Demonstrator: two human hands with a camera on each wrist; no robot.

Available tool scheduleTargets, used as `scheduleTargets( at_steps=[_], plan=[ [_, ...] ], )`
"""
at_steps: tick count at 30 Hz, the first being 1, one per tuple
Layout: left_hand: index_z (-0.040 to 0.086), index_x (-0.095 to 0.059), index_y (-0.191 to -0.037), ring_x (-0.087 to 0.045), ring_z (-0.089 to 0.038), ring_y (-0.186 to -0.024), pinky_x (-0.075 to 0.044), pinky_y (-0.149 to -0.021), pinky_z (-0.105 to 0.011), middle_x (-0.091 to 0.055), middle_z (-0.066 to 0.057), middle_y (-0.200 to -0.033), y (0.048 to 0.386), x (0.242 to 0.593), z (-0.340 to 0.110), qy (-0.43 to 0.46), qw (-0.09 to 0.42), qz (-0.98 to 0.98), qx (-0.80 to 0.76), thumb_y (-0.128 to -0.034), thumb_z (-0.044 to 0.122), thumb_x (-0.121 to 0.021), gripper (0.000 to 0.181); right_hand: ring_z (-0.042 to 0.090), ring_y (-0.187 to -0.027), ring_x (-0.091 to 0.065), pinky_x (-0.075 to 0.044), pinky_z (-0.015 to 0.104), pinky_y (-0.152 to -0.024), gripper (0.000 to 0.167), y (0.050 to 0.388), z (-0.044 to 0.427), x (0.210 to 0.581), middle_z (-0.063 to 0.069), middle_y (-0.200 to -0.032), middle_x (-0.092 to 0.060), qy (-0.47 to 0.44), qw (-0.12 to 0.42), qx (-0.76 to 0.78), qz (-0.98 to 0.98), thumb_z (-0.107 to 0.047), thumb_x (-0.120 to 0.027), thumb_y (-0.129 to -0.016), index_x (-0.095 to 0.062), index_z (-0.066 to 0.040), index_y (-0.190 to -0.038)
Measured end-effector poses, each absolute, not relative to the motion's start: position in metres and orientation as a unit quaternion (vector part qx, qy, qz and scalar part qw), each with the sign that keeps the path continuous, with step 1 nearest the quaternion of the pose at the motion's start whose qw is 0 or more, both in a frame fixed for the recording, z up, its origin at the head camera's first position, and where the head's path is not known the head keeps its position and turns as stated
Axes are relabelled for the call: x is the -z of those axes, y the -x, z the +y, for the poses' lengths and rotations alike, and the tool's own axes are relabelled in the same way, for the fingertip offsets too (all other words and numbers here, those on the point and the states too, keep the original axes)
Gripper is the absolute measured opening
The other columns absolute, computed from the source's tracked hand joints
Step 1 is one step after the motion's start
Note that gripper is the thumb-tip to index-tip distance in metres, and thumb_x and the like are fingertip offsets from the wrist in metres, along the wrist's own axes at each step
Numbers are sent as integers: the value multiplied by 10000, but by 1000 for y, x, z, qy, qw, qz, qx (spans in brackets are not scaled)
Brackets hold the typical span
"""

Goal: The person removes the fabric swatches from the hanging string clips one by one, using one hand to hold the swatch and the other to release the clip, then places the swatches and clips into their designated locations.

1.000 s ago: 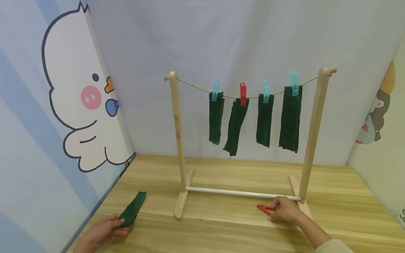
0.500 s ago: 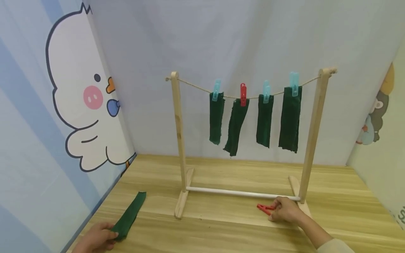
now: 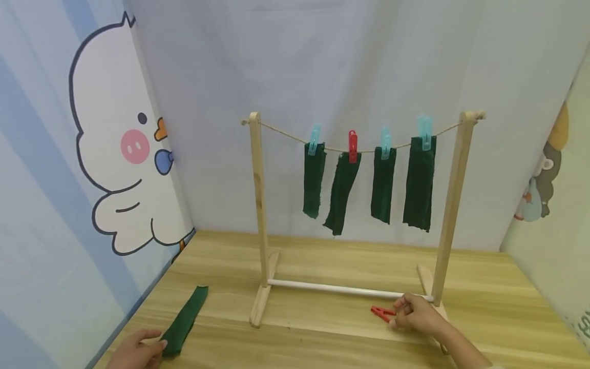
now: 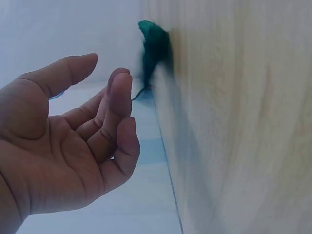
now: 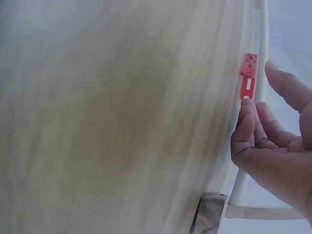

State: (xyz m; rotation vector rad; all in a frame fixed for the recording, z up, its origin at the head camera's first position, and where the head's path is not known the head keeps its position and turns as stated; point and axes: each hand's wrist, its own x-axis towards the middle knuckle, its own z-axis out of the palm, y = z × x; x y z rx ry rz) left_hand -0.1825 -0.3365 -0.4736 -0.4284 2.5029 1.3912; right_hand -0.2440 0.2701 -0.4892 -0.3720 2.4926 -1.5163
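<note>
In the head view a dark green strip of cloth (image 3: pixel 186 320) lies slanted on the table at the left. My left hand (image 3: pixel 138 351) is at its near end; the left wrist view shows the thumb spread from loosely bent fingers (image 4: pixel 120 95), with the cloth (image 4: pixel 156 46) beyond them. A red clothespin (image 3: pixel 381 312) lies on the table by the rack's right foot. My right hand (image 3: pixel 417 313) is beside it, fingertips at one end of the clothespin (image 5: pixel 248 75). The right wrist view shows the thumb standing away from it.
A wooden rack (image 3: pixel 258 200) with a white bottom bar (image 3: pixel 341 290) stands mid-table. Several green strips (image 3: pixel 314 179) hang from its rope (image 3: pixel 286 134) under blue clothespins (image 3: pixel 425 133) and a red clothespin (image 3: pixel 352 147). Printed walls flank the table.
My left hand has drawn the cloth's near end towards the front left, straightening it, then loosened its fingers. The right hand stays by the red clothespin. The head view has tilted up slightly.
</note>
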Motion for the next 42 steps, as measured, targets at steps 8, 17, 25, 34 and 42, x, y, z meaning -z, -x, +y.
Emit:
scheduleTargets(
  at_steps=[8, 17, 25, 34, 42],
  plan=[
    [-140, -419, -1285, -640, -318, -774, -500, -705, -454, -663, -143, -874, 177, 457, -316, 122, 78, 857, -494, -898, 264, -615, 593, 232, -824, -549, -488, 315, -667, 454, 239, 270, 478, 124, -902, -567, 108, 80, 507, 851, -88, -717, -803, -483, 161, -1102],
    [-40, -442, -1329, -616, -260, -887, -491, -760, -419, -645, -115, -986, 176, 441, -282, 45, 43, 844, -533, -904, 301, -615, 572, 370, -956, -575, -507, 322, -730, 509, 237, 262, 460, 266, -1065, -577, 134, 21, 524, 841, -92, -709, -821, -479, 158, -1200],
    [32, -525, -1274, -605, -265, -957, -495, -762, -345, -613, -117, -1065, 188, 436, -253, -21, -7, 820, -572, -893, 245, -641, 452, 425, -1044, -534, -496, 342, -792, 504, 233, 257, 443, 276, -1155, -550, 124, -22, 531, 838, -136, -690, -847, -487, 100, -1244],
    [55, -582, -1207, -579, -216, -961, -480, -779, -294, -605, -103, -1064, 202, 426, -224, -68, -34, 809, -582, -880, 196, -659, 364, 396, -1064, -535, -496, 307, -785, 485, 228, 254, 420, 251, -1188, -543, 144, -62, 530, 833, -126, -674, -863, -480, 60, -1267],
    [85, -578, -1212, -559, -218, -999, -459, -829, -321, -599, -83, -1113, 210, 409, -210, -93, -37, 809, -580, -891, 212, -647, 353, 353, -1052, -553, -462, 247, -810, 477, 227, 244, 391, 214, -1181, -565, 174, -97, 502, 841, -126, -672, -867, -490, 44, -1274]
  ],
)
